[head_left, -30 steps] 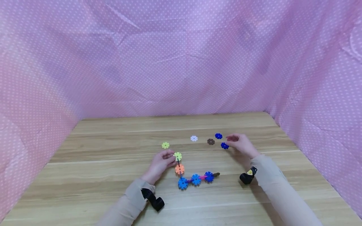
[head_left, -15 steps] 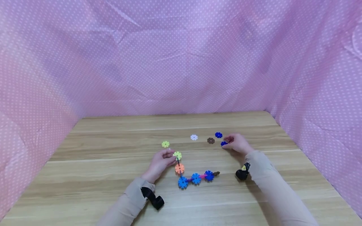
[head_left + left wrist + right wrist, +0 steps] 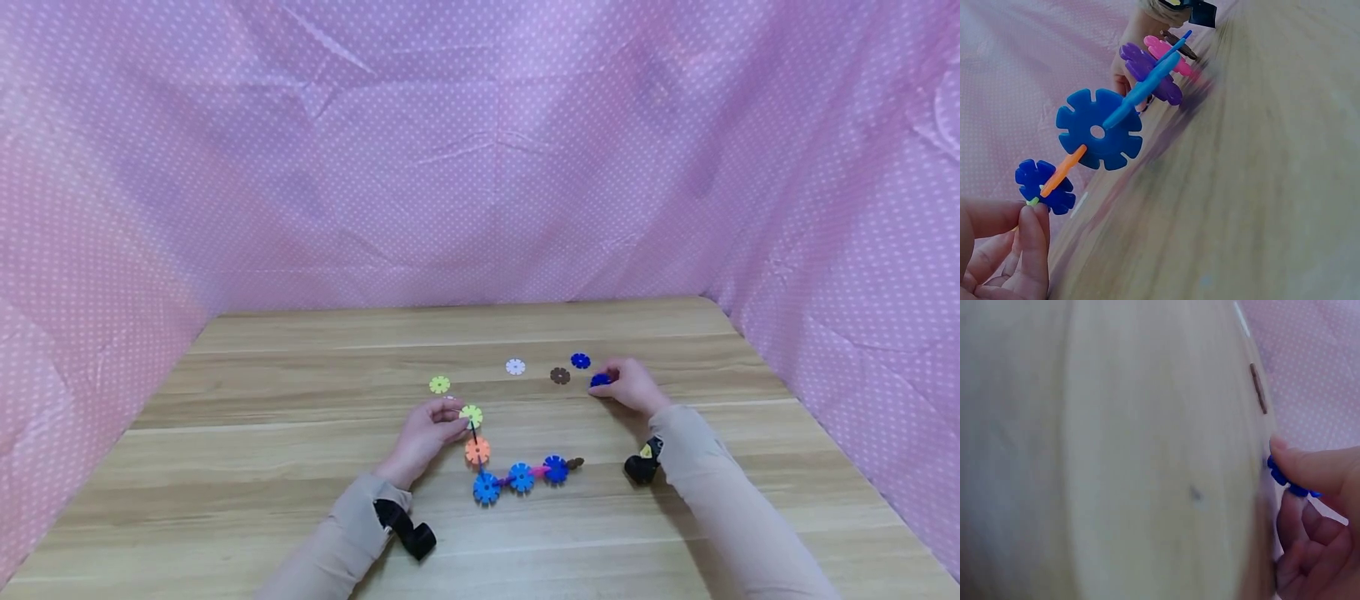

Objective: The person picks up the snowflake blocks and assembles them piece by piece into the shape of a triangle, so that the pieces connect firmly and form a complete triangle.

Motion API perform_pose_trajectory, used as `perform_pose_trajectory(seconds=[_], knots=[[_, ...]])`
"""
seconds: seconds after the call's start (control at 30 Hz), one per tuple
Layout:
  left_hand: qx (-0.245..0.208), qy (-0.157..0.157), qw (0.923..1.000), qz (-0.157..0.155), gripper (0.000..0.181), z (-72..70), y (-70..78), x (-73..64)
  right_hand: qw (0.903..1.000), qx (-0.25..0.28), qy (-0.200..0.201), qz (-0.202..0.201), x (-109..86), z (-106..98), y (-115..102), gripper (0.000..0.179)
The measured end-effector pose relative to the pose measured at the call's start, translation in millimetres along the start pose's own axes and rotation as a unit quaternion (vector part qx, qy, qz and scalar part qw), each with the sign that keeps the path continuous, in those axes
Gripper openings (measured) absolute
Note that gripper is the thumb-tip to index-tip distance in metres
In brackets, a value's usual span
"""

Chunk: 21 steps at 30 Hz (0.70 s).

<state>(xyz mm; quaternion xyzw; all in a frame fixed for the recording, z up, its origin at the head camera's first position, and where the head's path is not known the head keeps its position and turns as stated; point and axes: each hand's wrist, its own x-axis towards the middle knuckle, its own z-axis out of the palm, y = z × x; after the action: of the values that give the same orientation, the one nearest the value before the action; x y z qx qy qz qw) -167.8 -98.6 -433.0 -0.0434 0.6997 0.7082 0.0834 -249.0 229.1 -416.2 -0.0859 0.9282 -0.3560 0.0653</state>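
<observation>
Right fingers (image 3: 1292,515) pinch a blue disc (image 3: 601,380); yellow wrist label (image 3: 646,451) illegible.

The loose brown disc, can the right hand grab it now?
Probably yes: the brown disc lies nearby, uncovered. But the right hand is pinching a blue disc, so it may need to put that down first.

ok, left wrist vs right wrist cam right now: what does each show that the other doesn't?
Left wrist only: the left hand, pinching the yellow-green snowflake disc at the near end of the snowflake-disc chain.

Right wrist only: a loose brown snowflake disc, seen edge-on, and a clear close-up of the dark blue snowflake disc between thumb and finger; the left wrist view is too small there to make it out.

Both: the right hand, the wooden tabletop and the pink polka-dot cloth.
</observation>
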Motion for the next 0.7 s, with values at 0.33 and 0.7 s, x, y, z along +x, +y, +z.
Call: perform_pose_trajectory(seconds=[0.33, 0.7], knots=[[-0.002, 0.003, 1.0, -0.004, 0.029, 2.3, -0.7, 0.0, 0.9762, 0.209, -0.044, 0.04, -12.4, 13, -32, 0.026], [0.015, 0.013, 0.9997, 0.017, 0.029, 0.1, 6.8, -7.7, 0.9624, 0.261, -0.073, -0.004, -33.3, 42, -92, 0.026]])
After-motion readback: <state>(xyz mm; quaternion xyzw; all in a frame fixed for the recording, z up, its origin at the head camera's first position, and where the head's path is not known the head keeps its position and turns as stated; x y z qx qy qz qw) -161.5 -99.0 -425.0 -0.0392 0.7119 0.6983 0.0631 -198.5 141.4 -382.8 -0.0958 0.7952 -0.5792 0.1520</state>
